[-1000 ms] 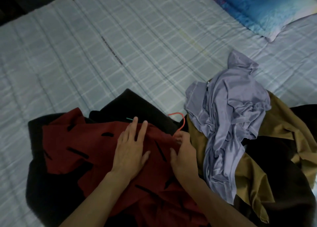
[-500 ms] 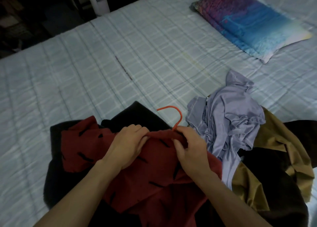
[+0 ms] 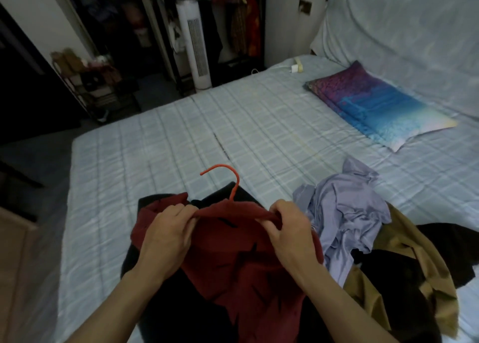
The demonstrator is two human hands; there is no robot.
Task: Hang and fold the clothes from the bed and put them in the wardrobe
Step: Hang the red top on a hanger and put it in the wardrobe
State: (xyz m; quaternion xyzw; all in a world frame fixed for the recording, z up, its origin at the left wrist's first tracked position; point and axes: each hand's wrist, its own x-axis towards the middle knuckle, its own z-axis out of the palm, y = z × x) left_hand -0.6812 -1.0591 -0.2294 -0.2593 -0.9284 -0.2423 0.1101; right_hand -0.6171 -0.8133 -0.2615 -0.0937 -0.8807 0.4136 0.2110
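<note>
A dark red garment with black dashes (image 3: 241, 262) hangs on an orange hanger (image 3: 228, 176), whose hook sticks up above the cloth. My left hand (image 3: 168, 228) grips the garment's left shoulder, and my right hand (image 3: 287, 226) grips the right shoulder, lifting it off the bed (image 3: 155, 140). Beneath it lies a black garment (image 3: 166, 306). To the right sits a pile: a lilac top (image 3: 344, 213), an ochre cloth (image 3: 404, 241) and more black fabric (image 3: 404, 267). The open wardrobe (image 3: 233, 18) stands beyond the bed's far side.
A blue and purple pillow (image 3: 375, 104) lies at the right of the bed. A white tower fan (image 3: 195, 47) stands by the wardrobe. A cluttered shelf rack (image 3: 88, 81) is at the left, and a charger (image 3: 296, 66) rests at the bed's far edge.
My hands went from smoothing the red garment flat to gripping its shoulders and raising it with the hanger. The view has tilted up to show the wardrobe and room.
</note>
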